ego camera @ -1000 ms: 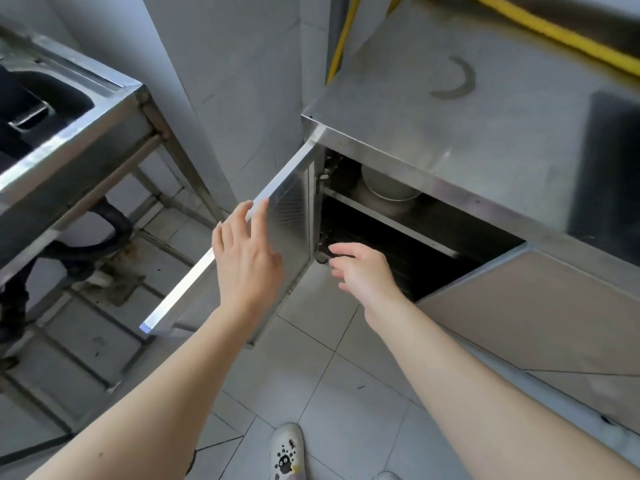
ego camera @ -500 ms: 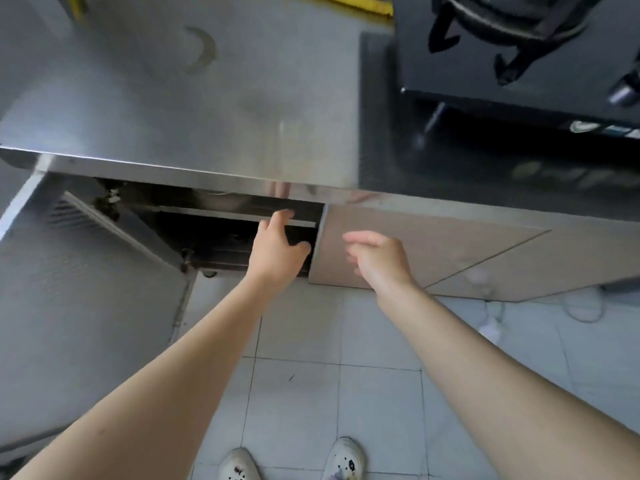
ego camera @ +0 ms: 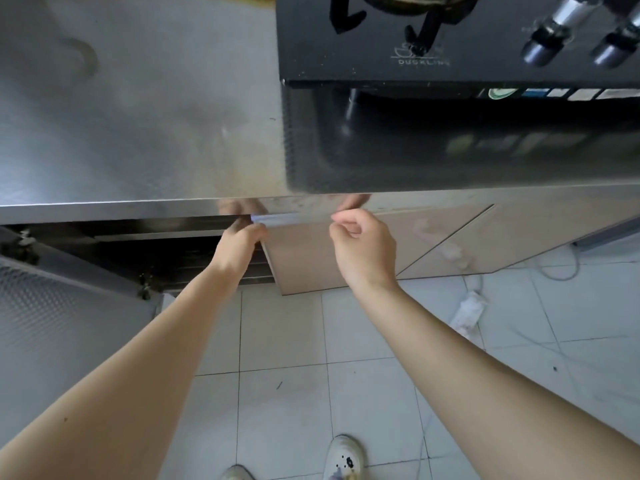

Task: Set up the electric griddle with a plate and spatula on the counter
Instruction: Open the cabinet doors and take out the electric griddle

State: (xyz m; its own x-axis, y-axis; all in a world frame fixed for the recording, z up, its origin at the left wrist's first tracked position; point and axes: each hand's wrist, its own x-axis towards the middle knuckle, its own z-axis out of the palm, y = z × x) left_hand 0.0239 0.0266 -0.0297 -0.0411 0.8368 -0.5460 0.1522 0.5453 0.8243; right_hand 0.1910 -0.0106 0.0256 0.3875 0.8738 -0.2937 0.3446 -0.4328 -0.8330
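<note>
No griddle, plate or spatula shows in this view. I look down at a stainless steel counter [ego camera: 138, 126] with cabinets beneath it. My left hand [ego camera: 239, 247] grips the top left edge of the beige cabinet door [ego camera: 311, 258], fingers curled behind it. My right hand [ego camera: 363, 247] hovers in front of the same door with its fingers loosely curled, holding nothing. The door stands slightly ajar at its left edge. The left cabinet [ego camera: 145, 251] is open and dark inside; I cannot make out what it holds.
A black gas stove [ego camera: 450, 39] with two knobs sits on the counter at the right. The open metal cabinet door [ego camera: 62, 327] juts out at the lower left. White floor tiles, a cable and a crumpled rag [ego camera: 467, 313] lie below. My shoes show at the bottom.
My view swung right from the open left cabinet to the beige door. My left hand moved off the metal door onto the beige door's edge; my right hand rose toward it.
</note>
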